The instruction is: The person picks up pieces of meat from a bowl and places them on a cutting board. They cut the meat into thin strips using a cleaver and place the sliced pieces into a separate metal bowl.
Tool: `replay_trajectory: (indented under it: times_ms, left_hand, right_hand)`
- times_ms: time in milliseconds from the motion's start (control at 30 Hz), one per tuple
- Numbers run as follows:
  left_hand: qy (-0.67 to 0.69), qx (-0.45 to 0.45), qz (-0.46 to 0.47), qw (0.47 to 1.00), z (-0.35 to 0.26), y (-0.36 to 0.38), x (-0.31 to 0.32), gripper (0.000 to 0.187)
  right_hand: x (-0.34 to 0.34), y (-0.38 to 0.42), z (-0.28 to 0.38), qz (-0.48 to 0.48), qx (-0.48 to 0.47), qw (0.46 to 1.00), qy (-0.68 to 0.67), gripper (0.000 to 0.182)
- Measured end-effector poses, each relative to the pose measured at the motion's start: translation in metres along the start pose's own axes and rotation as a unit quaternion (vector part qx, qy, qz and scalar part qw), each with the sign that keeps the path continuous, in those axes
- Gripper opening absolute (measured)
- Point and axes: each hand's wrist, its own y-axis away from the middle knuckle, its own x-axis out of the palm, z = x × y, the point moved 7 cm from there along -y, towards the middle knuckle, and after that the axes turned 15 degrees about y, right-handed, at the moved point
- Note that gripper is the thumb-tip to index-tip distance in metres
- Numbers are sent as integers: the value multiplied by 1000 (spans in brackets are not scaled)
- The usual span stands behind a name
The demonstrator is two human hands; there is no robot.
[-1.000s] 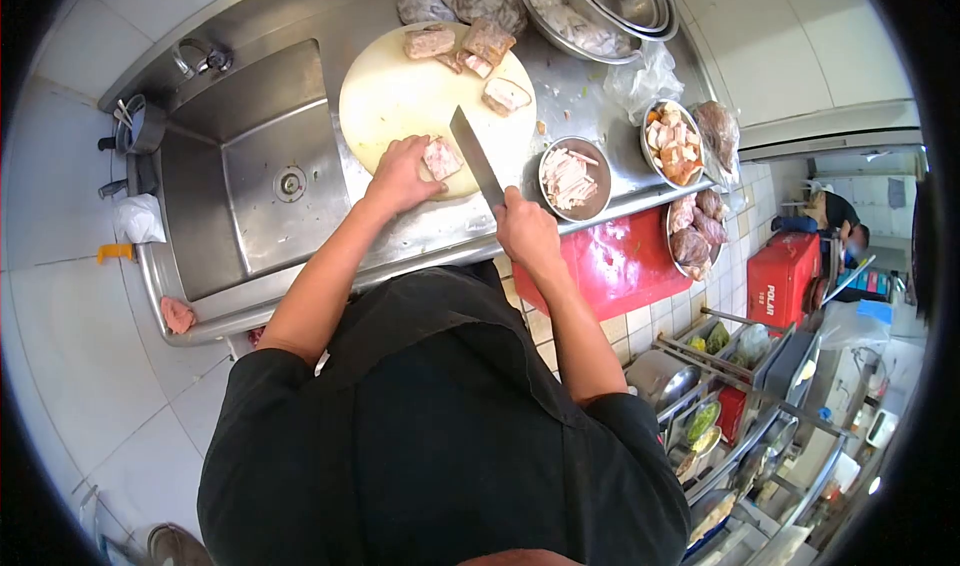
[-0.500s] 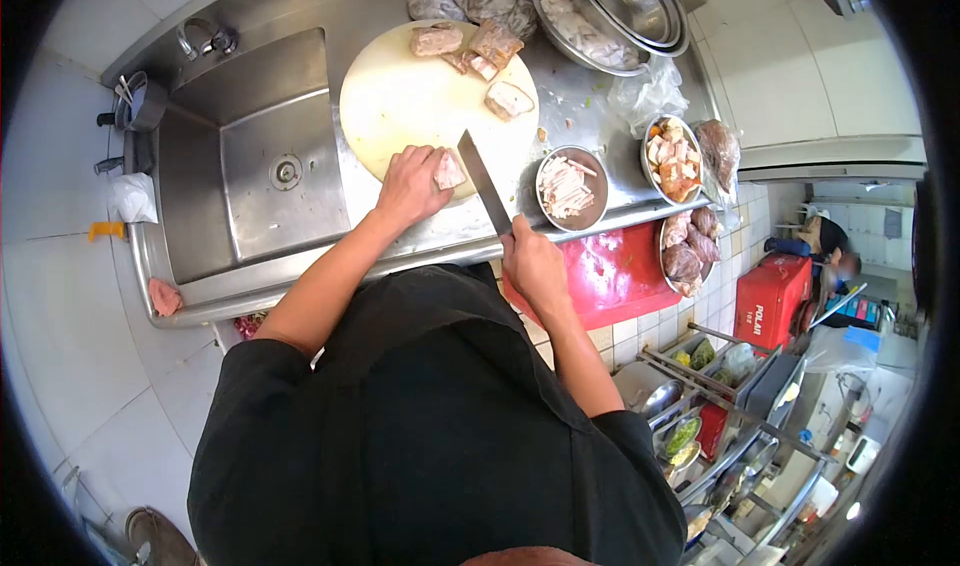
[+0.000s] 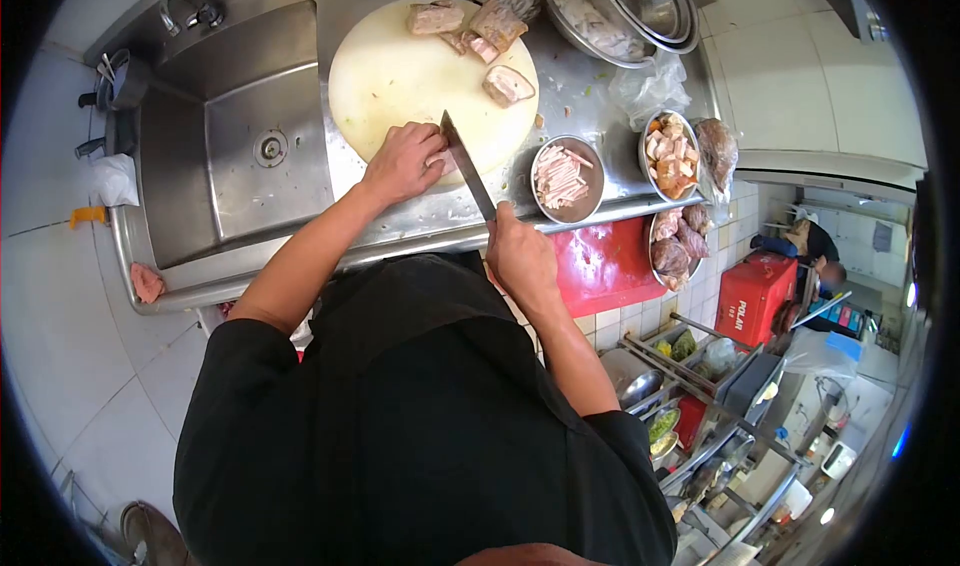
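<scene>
On the round cutting board (image 3: 395,86), near its front edge, my left hand (image 3: 405,162) presses down on a small piece of meat (image 3: 444,169), its fingers curled over it. My right hand (image 3: 522,254) is wrapped round the handle of a cleaver (image 3: 468,169). The blade stands beside my left fingertips, over the meat, and hides part of it. Larger meat chunks (image 3: 508,86) lie along the back and right of the board. Just right of the cleaver is a metal bowl (image 3: 596,184) of cut meat strips (image 3: 562,179).
A steel sink (image 3: 240,196) is on the left. Bowls of meat (image 3: 672,156), plastic bags (image 3: 650,88) and stacked metal bowls (image 3: 690,36) stand at the right and back. A red surface (image 3: 610,264) lies below the counter edge. Another person (image 3: 820,241) is far right, near a red cooler (image 3: 757,298).
The cleaver has moved left, from beside the meat to over it, against my left fingertips. My left fingers cover more of the meat. The whole view has shifted slightly.
</scene>
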Motion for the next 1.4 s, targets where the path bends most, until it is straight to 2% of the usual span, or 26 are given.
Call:
replay_trajectory:
  times_ms: [200, 367, 633, 733, 933, 1100, 1233, 1400]
  left_hand:
    - [21, -8, -7, 1000, 7, 2, 2, 33]
    - [33, 0, -21, 999, 14, 3, 6, 30]
    - [53, -1, -30, 998, 9, 6, -1, 27]
    - [52, 9, -38, 998, 8, 5, -1, 27]
    - [60, 10, -45, 997, 12, 6, 2, 27]
    - [82, 43, -57, 994, 14, 10, -4, 25]
    - [58, 24, -43, 997, 9, 9, -5, 22]
    - [56, 19, -40, 997, 8, 6, -6, 21]
  right_hand:
    - [0, -2, 2, 22, -13, 1000, 5, 13]
    - [31, -26, 11, 16, 0, 1000, -7, 14]
    - [-14, -18, 9, 25, -17, 1000, 0, 18]
    - [-16, -12, 9, 69, -9, 997, 17, 18]
    - [36, -32, 14, 28, 5, 999, -15, 18]
    - [11, -36, 12, 17, -13, 1000, 5, 19]
    - [-14, -28, 14, 29, -25, 999, 19, 19]
    - [-13, -21, 16, 50, -18, 998, 18, 19]
